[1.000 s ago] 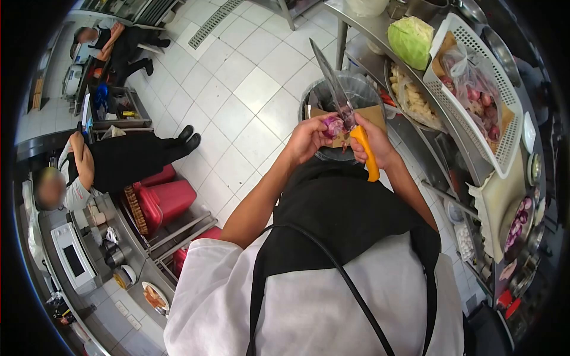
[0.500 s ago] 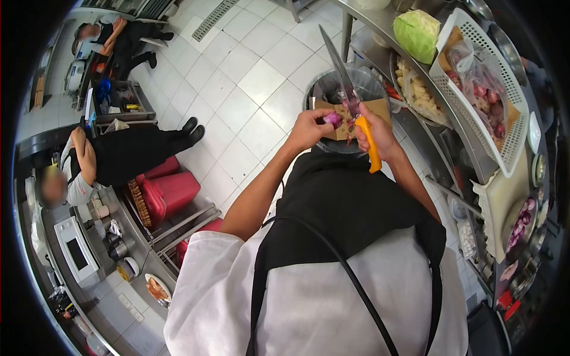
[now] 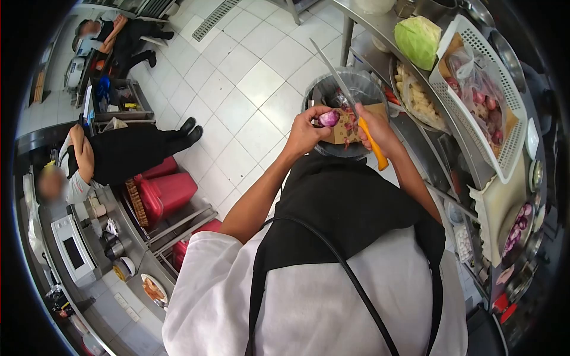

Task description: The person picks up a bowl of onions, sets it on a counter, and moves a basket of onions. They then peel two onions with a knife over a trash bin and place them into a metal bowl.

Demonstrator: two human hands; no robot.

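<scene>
In my left hand [image 3: 310, 132] is a small purple shallot [image 3: 328, 119], pinched between thumb and fingers. My right hand [image 3: 380, 133] is wrapped round the orange handle of a long knife [image 3: 336, 70], its blade pointing up and to the left, apart from the shallot. Both hands are over a bin [image 3: 316, 82] with a dark plastic liner. Inside the bin lie a piece of brown cardboard [image 3: 375, 109] and reddish peel scraps [image 3: 347, 120].
On the right-hand counter stand a green cabbage [image 3: 418, 41], a white basket [image 3: 509, 160] with bagged shallots, and a bowl of peeled shallots [image 3: 519, 227]. Two people with folded arms are at the left, near red bins [image 3: 172, 196]. White tiles cover the floor.
The knife has come away from the shallot, its tip swinging left and its handle shifting slightly right. My left hand has turned, showing more of the shallot's purple side.
</scene>
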